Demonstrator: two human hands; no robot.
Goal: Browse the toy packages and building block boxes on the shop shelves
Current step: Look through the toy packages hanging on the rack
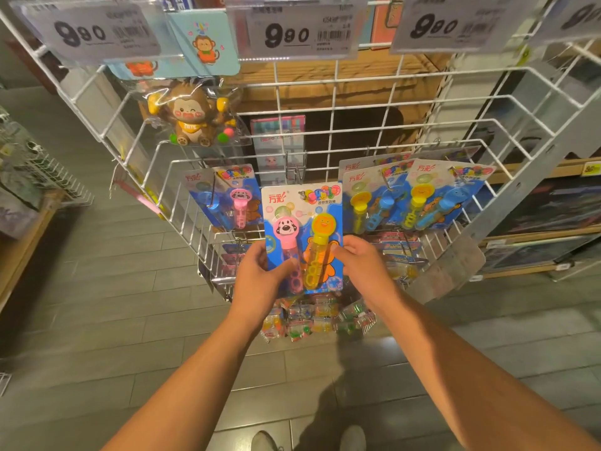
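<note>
1. Two hands on one bubble-wand blister card (304, 236), near centre of the white wire rack (325, 83): left hand (260, 271) pinching the lower left edge, thumb lying across the front over the pink wand; right hand (361, 262) pinching the lower right edge, fingers curled behind. Both grips closed on the card, neither wide.
2. Top of card level with a metal peg hook (297, 172); cannot tell whether hung on it or already free.
3. Likely risks from here:
   - Pulling straight down while hooked: torn hang hole, or a bent peg.
   - Tugging hard: swaying rack, neighbouring bubble-wand cards (419, 196) to the right and another card (227, 200) to the left knocked off their pegs.
   - Light pinch on only the bottom edge: top-heavy card tipping forward, slipping to the floor.
   - Thumb pressure on the thin plastic blister: dented or popped bubble over the wand.
4. Hanging far left and higher up: monkey toy (192, 115) in a clear bag. Above, three price tags (292, 30) reading 9.80. Below the hands, small bagged toys (312, 320) in a lower basket.
5. Grey plank floor (97, 288) underfoot, shoes visible at the near edge. Wooden shelves (536, 236) with dark boxes at right; another wire display and shelf at far left. Dim, warm shop lighting.
</note>
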